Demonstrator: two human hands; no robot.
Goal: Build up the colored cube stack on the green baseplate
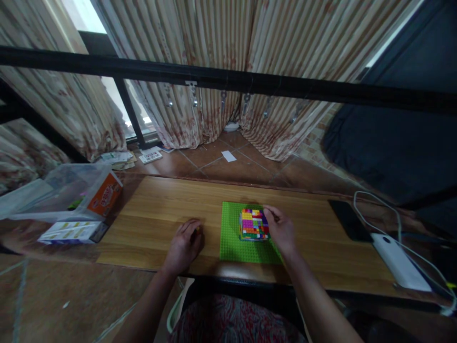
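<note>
A green studded baseplate [232, 250] lies on the wooden table [153, 205] in front of me. On it stands a squarish block of multicoloured toy bricks [252, 224], with red, yellow, purple, white and green pieces on top. My right hand [282, 231] is at the right side of this block, thumb and fingers pinched at its upper right corner; whatever they may hold is hidden. To the left of the baseplate, my left hand [183, 245] rests on the table with curled fingers. A small yellowish spot shows between them, too small to name.
A dark phone [350, 220] and a long white device [400, 261] with a white cable [400, 219] lie at the right. Leftward stand a clear plastic bin [67, 190], an orange box [105, 194] and a white carton [71, 232]. A black rail [214, 76] crosses before the curtains.
</note>
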